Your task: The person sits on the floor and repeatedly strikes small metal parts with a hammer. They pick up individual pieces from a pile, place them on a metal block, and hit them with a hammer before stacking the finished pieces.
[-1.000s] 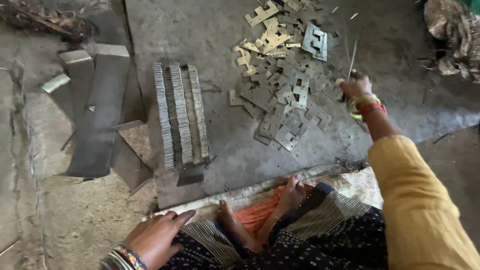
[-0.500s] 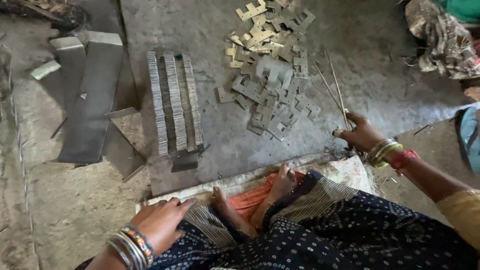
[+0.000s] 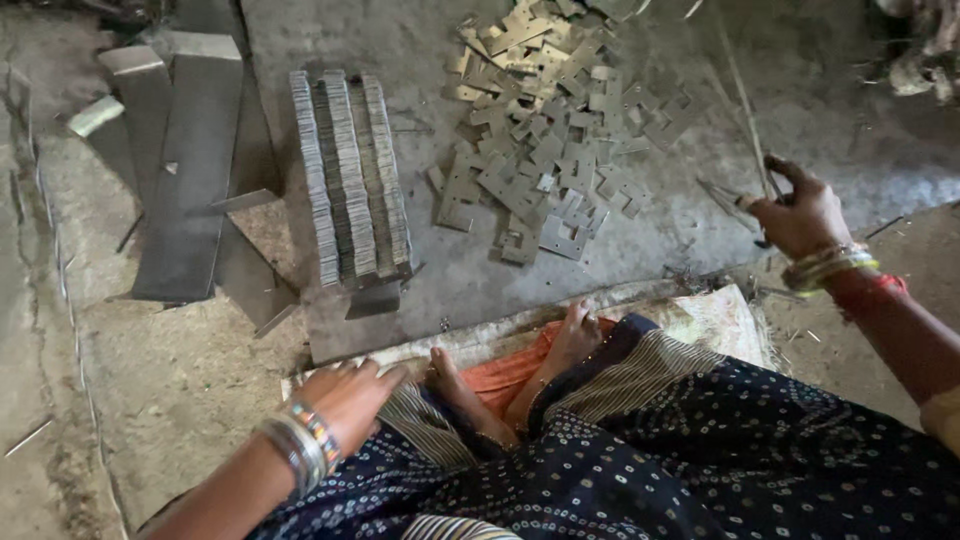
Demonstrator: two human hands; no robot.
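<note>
on the grey slab (image 3: 600, 290) that fills the far half of the floor, everything metal is laid out; nearer, the ground turns to bare earth. largest on it are the long flat steel bars (image 3: 185, 170) by the slab's left edge, lying side by side and running away from the seated person. just right of them stand three tight rows of stacked plates (image 3: 350, 175), set on edge like packed cards. toward the slab's far right corner sprawls a loose heap of cut metal pieces (image 3: 550, 130), small notched plates lying flat and overlapping.

along the slab's near edge lies a cloth mat (image 3: 700, 315), and the person sits there in a dark dotted garment, bare feet (image 3: 570, 345) resting on an orange cloth.

the right hand (image 3: 805, 215), bangles at the wrist, is out at the slab's right edge, clenched round thin metal rods (image 3: 745, 105) whose free ends run away toward the far edge; the grip is at their near ends. whether a small tool is also in that fist i cannot tell. the heap lies just left of this hand, near but not touching.

the left hand (image 3: 345, 400), also bangled, is released and lies flat, palm down, on the striped cloth at the knee, by the slab's near edge. it is well apart from the rods and holds nothing; the stacked plates are the closest metal to it.
</note>
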